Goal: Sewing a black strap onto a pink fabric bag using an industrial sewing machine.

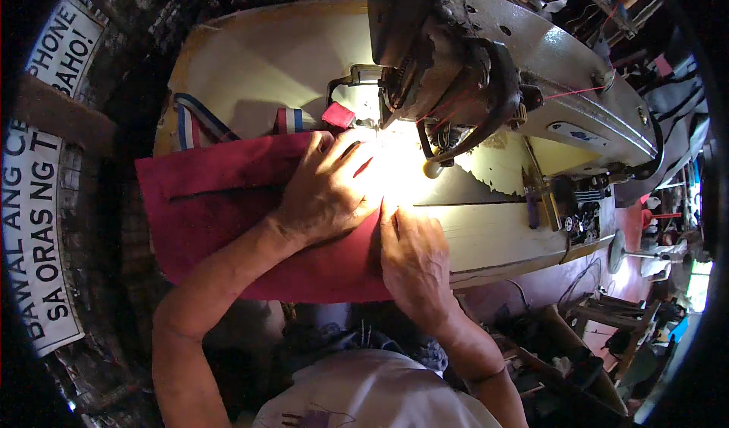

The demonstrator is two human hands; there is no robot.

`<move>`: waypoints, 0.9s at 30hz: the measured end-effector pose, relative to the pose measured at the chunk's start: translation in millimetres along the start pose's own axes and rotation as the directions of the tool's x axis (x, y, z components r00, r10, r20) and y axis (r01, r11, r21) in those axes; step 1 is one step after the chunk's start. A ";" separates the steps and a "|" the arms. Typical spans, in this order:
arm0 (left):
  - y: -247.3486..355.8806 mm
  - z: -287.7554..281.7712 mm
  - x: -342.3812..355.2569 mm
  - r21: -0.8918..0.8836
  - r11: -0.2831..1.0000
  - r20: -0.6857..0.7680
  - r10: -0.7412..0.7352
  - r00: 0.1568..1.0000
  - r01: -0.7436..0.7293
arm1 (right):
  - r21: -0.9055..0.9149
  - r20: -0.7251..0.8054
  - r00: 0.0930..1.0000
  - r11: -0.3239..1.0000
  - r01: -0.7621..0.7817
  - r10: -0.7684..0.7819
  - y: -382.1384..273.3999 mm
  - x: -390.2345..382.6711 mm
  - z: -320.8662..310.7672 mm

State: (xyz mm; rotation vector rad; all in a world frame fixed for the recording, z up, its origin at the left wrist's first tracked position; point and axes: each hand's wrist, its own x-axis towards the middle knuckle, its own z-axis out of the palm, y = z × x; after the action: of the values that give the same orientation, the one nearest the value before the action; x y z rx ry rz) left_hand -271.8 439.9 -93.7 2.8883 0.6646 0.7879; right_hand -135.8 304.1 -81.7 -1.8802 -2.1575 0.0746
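Note:
My left hand [330, 189] rests with fingers spread on red fabric [205, 238], just left of the sewing machine's needle area. A long dark strip or opening [220, 189] crosses the fabric. My right hand [414, 257] grips the fabric's right edge with fingers close together; its fingertips are partly lost in glare. The machine head [440, 79] stands over both hands, its lamp lighting a bright patch. A small pink piece [338, 114] and striped tape [199, 117] lie beyond the fabric.
Tools with purple and yellow handles [543, 204] lie right of the needle on the machine table [273, 41]. Printed signs [34, 231] stand along the left. Wooden clutter [607, 329] and a fan-like object [619, 253] sit at the right, below table height.

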 end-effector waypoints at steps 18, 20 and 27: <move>-11.7 1.3 5.7 -0.007 0.998 -0.099 0.059 0.993 -0.060 | -0.011 -0.033 0.999 1.000 -0.008 0.008 0.6 12.0 4.6; -16.5 1.6 8.1 0.016 0.997 -0.092 0.071 0.993 -0.070 | 0.010 -0.085 0.996 1.000 -0.012 0.013 2.0 17.9 6.0; -21.9 4.4 10.1 -0.017 0.997 -0.123 0.074 0.990 -0.077 | 0.008 -0.155 0.988 1.000 0.008 -0.007 1.1 23.3 10.2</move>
State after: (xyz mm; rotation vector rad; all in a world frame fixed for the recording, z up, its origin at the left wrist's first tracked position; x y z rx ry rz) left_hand -270.2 464.2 -96.7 2.8788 0.5562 0.9824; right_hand -139.9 328.5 -87.8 -1.8092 -2.0573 -0.0623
